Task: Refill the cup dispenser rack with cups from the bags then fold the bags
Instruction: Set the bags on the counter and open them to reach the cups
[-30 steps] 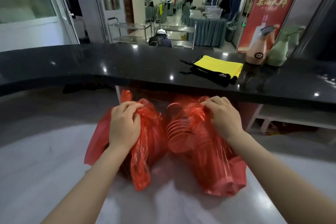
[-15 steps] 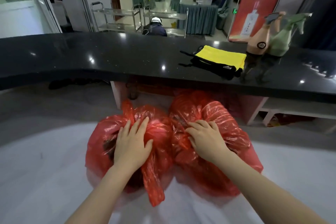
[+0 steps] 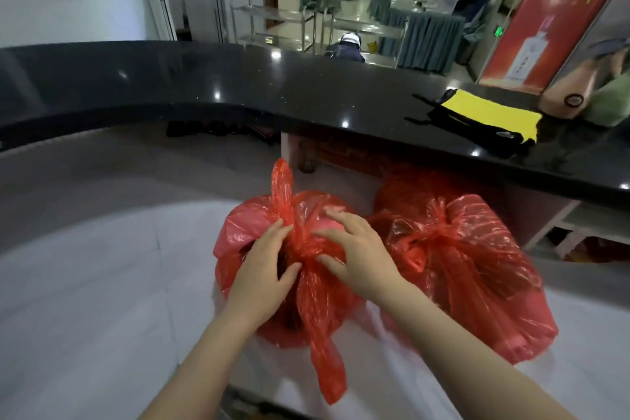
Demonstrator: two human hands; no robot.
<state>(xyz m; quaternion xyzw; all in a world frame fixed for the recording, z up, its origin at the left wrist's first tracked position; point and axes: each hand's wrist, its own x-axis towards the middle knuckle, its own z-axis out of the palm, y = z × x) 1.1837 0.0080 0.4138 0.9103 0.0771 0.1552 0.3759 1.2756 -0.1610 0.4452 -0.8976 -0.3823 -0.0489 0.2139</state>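
Change: half a second ago each hand lay on its own bag; now both meet at the knot [image 3: 301, 245] of the left bag [image 3: 245, 235], and the view has swung left.
Meaning: untying is starting, by my reading; no cups are out and no dispenser rack is in view, so the task is at its opening.
Left hand [image 3: 262, 269]: fingers curled against the knot's left side, gripping the gathered plastic.
Right hand [image 3: 354, 256]: fingers spread, tips pressing on the bag top and the knot's right side; not clenched on anything.
Left bag: on the pale table [image 3: 102, 283], directly under both hands, its tied tails standing up and trailing toward the camera.
Right bag [image 3: 477, 266]: knotted, touching the left bag's right side, untouched by either hand.
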